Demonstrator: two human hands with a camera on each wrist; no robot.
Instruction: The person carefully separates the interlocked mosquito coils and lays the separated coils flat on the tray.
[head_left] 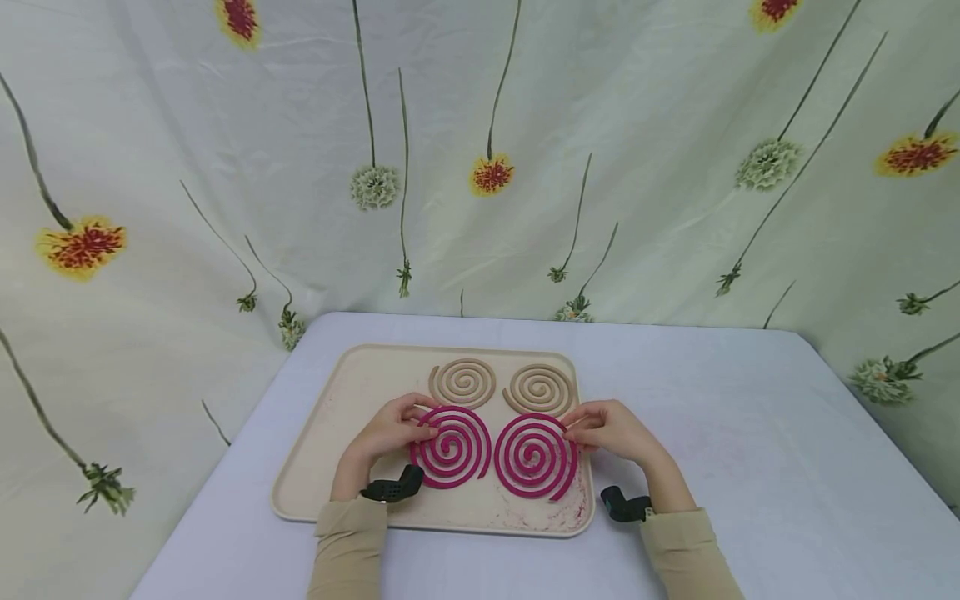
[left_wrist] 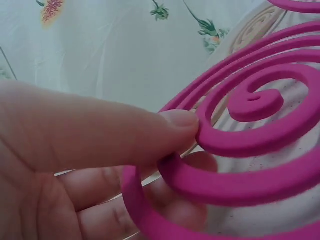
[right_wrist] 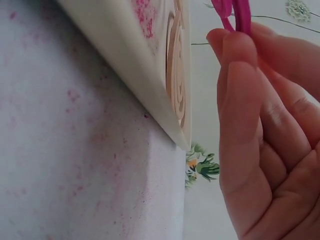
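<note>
Two pink mosquito coils are held side by side above the front of a cream tray [head_left: 315, 467]. My left hand [head_left: 388, 429] pinches the left pink coil [head_left: 448, 448] at its outer left rings. In the left wrist view, the thumb [left_wrist: 100, 130] lies over the pink coil [left_wrist: 255, 105] and the other fingers pass beneath it. My right hand [head_left: 613, 429] pinches the right edge of the right pink coil [head_left: 533, 455]. From the right wrist, only a bit of this pink coil [right_wrist: 243, 17] shows between the fingertips, raised off the tray.
Two tan coils, one on the left [head_left: 465, 382] and one on the right [head_left: 538, 390], lie at the back of the tray. Pink powder marks the tray's front right and the white table [right_wrist: 75, 150] beside it. A flowered cloth [head_left: 450, 125] hangs behind.
</note>
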